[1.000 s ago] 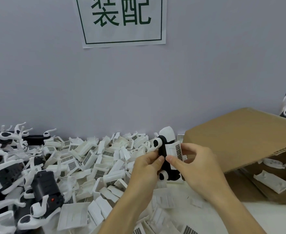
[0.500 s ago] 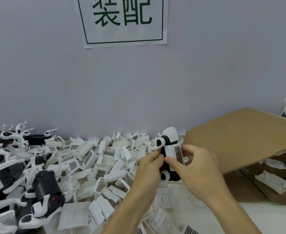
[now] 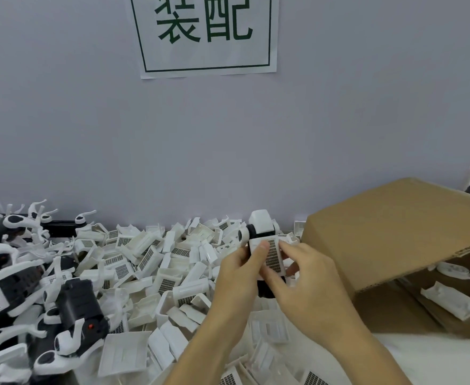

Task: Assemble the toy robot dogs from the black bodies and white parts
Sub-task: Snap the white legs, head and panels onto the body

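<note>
Toy robot dog (image 3: pixel 261 232): at 1 o'clock from the white parts pile (image 3: pixel 156 262), turned since earlier so its grille plate (image 3: pixel 272 255) faces up. Left hand (image 3: pixel 242 273) and right hand (image 3: pixel 308 282) both pinch it, fingers curled. Lower body hidden behind fingers; carton (image 3: pixel 389 234) cut off at 3 o'clock.

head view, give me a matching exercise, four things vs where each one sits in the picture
Things:
1. cardboard box
2. paper sign
3. toy robot dog being assembled
4. black bodies with white legs

Places:
A. on the wall, top centre
B. piled at the far left
C. held between both hands, centre
D. at the right, its flap raised

Pairs: 1-D, 2-A, 3-C, 4-B
</note>
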`<state>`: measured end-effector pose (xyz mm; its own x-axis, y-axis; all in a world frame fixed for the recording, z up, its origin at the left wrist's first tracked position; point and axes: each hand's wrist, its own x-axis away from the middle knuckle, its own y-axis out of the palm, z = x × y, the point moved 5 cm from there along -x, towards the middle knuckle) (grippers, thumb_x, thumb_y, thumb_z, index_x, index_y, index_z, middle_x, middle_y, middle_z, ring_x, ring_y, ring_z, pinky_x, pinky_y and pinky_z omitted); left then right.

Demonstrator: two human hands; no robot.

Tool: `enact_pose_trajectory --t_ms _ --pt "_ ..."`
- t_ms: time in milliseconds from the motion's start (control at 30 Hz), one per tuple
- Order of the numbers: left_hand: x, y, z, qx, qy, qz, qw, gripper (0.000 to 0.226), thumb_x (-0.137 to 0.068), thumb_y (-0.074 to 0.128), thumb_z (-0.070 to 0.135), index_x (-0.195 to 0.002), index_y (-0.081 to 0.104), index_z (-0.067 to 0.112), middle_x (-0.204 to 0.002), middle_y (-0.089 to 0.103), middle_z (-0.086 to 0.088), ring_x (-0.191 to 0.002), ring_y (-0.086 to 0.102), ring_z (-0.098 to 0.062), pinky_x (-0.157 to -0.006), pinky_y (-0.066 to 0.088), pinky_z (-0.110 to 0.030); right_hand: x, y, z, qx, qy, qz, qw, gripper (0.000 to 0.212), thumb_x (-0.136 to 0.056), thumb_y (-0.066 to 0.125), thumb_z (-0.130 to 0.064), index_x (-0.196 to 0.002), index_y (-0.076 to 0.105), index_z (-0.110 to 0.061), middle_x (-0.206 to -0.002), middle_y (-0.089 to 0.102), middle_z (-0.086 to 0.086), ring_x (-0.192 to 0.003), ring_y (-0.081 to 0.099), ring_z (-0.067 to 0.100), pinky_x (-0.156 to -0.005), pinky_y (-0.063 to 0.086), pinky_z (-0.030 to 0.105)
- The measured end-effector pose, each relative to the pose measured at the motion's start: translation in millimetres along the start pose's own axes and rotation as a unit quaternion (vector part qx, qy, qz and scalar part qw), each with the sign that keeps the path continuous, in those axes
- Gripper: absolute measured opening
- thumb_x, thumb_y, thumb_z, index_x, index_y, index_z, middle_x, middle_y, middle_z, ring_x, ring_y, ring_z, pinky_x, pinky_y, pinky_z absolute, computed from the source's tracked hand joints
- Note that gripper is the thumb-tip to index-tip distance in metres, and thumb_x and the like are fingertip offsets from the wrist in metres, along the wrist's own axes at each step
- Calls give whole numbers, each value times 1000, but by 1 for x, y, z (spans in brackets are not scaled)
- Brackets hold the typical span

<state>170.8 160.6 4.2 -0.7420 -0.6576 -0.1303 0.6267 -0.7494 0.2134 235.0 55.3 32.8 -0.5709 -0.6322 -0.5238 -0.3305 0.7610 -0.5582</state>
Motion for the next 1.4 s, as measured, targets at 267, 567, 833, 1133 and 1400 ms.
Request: enact_pose_trajectory --t_ms 267,567,833,1133,1400 --pt "1 3 0 0 -10 -15 1000 36 -102 50 43 -99 81 25 -102 78 -11 -98 75 -27 -81 61 -40 -3 -2 11 -217 123 -34 968 44 -95 49 -58 -90 81 -27 -87 78 -8 -86 74 10 -79 58 36" --pt "0 8 -4 -11 16 -10 1000 47 -88 53 71 -88 81 33 -92 79 -5 -86 77 -20 -75 62 -37 3 18 3 -432 200 -26 879 34 -83 58 -56 -92 80 -32 -92 79 2 -87 77 17 -62 59 25" --pt "7 14 2 -68 -5 7 998 75 -81 47 70 -88 74 0 -92 74 -23 -75 70 -26 -74 58 -45 2 15 13 -450 208 7 868 37 -78 62 -52 -88 81 -22 -89 79 10 -80 77 23 -58 59 30" --pt "1 12 -2 -46 -33 -4 998 51 -99 51 55 -90 80 15 -92 79 -9 -86 77 -21 -75 62 -35 2 18 15 -431 204 10 879 43 -80 58 -59 -86 81 -22 -88 79 10 -83 77 25 -63 61 36" --pt "3 9 -2 -15 -64 -6 998 44 -102 52 42 -104 77 6 -103 78 -13 -104 73 -31 -102 52 -54 1 16 26 -439 234 -9 867 46 -91 55 -51 -98 80 -13 -95 78 14 -89 77 28 -65 59 38"
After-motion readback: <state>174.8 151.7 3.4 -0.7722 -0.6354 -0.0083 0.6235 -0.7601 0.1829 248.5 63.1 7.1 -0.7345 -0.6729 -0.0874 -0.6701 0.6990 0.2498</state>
